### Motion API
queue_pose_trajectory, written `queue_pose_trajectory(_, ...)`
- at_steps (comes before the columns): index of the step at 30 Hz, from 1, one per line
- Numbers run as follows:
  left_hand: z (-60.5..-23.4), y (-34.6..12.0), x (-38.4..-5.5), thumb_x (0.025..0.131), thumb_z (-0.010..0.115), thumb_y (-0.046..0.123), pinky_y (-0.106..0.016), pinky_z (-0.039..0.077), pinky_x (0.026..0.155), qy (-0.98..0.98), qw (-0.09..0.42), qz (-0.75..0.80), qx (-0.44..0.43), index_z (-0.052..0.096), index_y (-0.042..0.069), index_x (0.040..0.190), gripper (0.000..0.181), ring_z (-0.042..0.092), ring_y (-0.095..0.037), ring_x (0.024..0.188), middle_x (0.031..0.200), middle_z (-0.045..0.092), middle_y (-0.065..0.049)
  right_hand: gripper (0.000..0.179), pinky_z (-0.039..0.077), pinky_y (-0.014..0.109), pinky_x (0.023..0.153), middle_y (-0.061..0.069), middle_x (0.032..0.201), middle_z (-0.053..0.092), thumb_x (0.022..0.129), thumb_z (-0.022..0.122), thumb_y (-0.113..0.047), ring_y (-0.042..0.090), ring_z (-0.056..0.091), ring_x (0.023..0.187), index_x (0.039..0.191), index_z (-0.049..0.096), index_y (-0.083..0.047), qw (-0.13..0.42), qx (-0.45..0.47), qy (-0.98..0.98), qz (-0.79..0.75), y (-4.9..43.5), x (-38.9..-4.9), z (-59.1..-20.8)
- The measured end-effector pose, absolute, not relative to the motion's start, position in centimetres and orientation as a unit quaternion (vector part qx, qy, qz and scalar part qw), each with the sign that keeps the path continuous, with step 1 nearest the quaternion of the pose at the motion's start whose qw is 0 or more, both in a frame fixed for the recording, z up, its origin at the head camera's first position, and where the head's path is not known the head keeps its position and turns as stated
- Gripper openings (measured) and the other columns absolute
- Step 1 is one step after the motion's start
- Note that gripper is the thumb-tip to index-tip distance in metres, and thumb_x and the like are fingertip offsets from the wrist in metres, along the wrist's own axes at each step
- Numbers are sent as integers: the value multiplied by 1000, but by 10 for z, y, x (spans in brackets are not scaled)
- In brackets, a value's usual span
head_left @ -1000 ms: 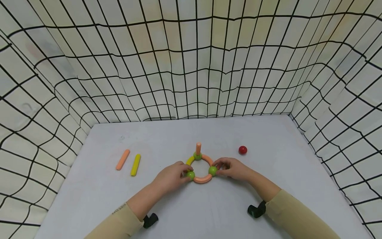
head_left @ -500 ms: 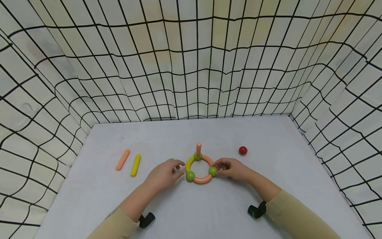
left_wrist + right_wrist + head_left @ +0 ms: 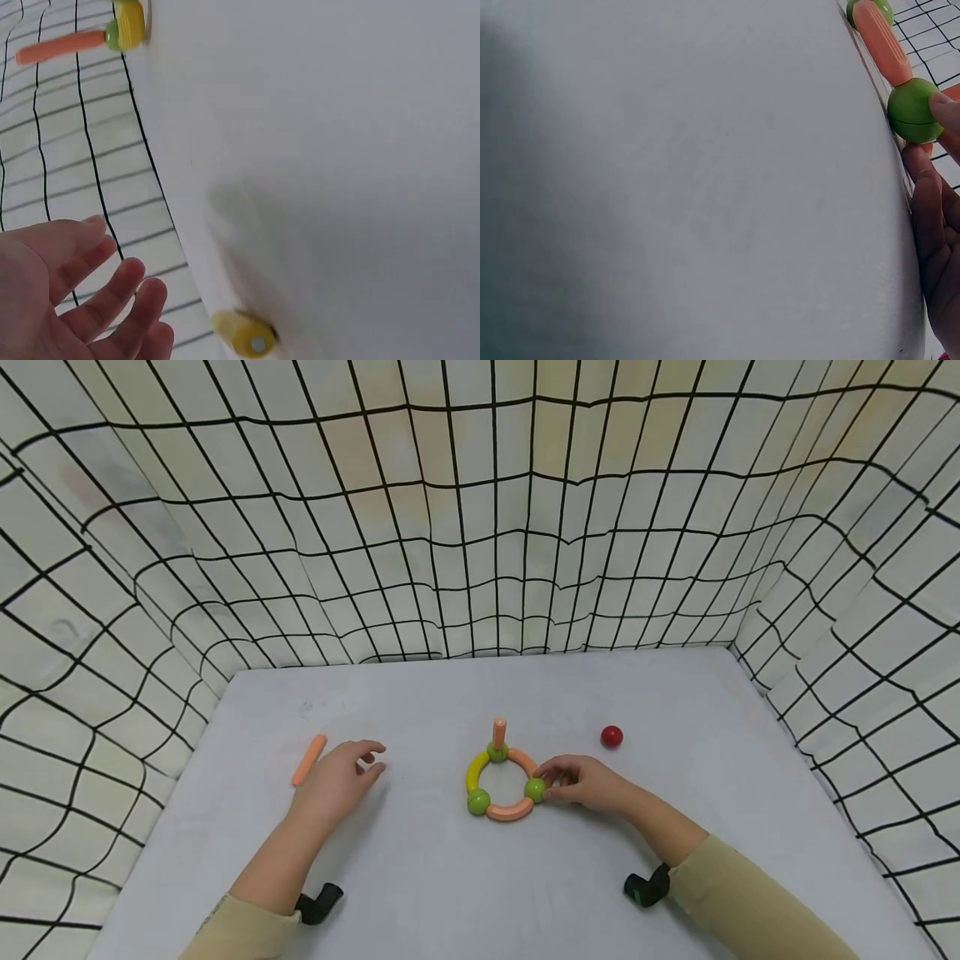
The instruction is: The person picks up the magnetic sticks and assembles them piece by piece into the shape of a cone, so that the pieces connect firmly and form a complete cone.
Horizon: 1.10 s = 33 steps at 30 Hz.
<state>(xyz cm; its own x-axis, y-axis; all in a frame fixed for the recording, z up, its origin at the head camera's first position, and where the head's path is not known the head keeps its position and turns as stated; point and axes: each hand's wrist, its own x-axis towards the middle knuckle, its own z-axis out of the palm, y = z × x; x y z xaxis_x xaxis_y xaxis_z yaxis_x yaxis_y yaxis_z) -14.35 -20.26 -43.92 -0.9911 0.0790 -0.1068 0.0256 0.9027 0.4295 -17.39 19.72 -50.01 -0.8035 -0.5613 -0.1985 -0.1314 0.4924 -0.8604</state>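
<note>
On the white table lies a ring of curved magnetic rods joined by green balls. A yellow curved rod [image 3: 476, 772] forms its left side, and an orange curved rod [image 3: 510, 811] its near side. From the far green ball [image 3: 497, 751] an orange straight rod [image 3: 499, 732] stands up. My right hand [image 3: 581, 782] pinches the right green ball [image 3: 535, 789] between thumb and fingers. My left hand [image 3: 333, 783] hovers at the left with loosely bent fingers, holding nothing. It hides the yellow straight rod [image 3: 246, 335], which the left wrist view shows beyond the fingertips.
An orange straight rod [image 3: 308, 760] lies just left of my left hand. Beyond the right hand sits a red ball [image 3: 612, 737]. Black netting [image 3: 480, 535] over white sheeting encloses the table's back and sides.
My left hand has let go of the ring's left green ball and moved left, over the yellow straight rod. The right hand keeps its hold on the right green ball.
</note>
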Motion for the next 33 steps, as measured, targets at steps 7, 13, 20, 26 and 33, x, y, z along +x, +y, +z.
queue_pose_trajectory(7, -436, -234, -145, 97, 61, 23, -39, 48, 67, 977, 71, 201, -18, 61, 6, 131, 38, 63, -27, 87, 118, 64, -16, 31, 47, 25, 64, 0, 99, 62, 90, 74, -24, 16, 53, 76, 121, 69, -17, 243, -207, 829, -459, 199, -176, -501)
queue_pose_trajectory(13, -439, -246, -147, 96, 60, 20, -43, 48, 71, 977, 96, 187, -43, 54, 1, 135, 43, 60, -36, 98, 123, 59, -24, 32, 47, 25, 63, 0, 98, 63, 90, 74, -24, 16, 54, 75, 121, 69, -17, 245, -204, 829, -459, 199, -176, -500)
queue_pose_trajectory(20, -442, -248, -152, 96, 61, 21, -50, 48, 79, 975, 117, 180, -59, 49, -2, 138, 49, 57, -41, 107, 128, 56, -28, 31, 45, 25, 62, 2, 97, 61, 91, 74, -18, 18, 51, 74, 121, 68, -13, 241, -199, 828, -465, 197, -173, -497)
queue_pose_trajectory(26, -447, -246, -157, 95, 63, 20, -48, 49, 79, 974, 124, 180, -51, 49, -5, 137, 51, 58, -41, 108, 126, 57, -31, 31, 44, 25, 62, 2, 97, 62, 90, 74, -20, 19, 51, 76, 120, 69, -15, 244, -199, 829, -462, 198, -175, -501)
queue_pose_trajectory(33, -447, -241, -160, 94, 65, 19, -39, 48, 67, 971, 136, 188, -61, 49, -4, 137, 51, 61, -30, 89, 116, 63, -24, 31, 44, 25, 64, 1, 98, 61, 89, 75, -21, 19, 52, 78, 119, 69, -16, 243, -202, 830, -460, 199, -176, -499)
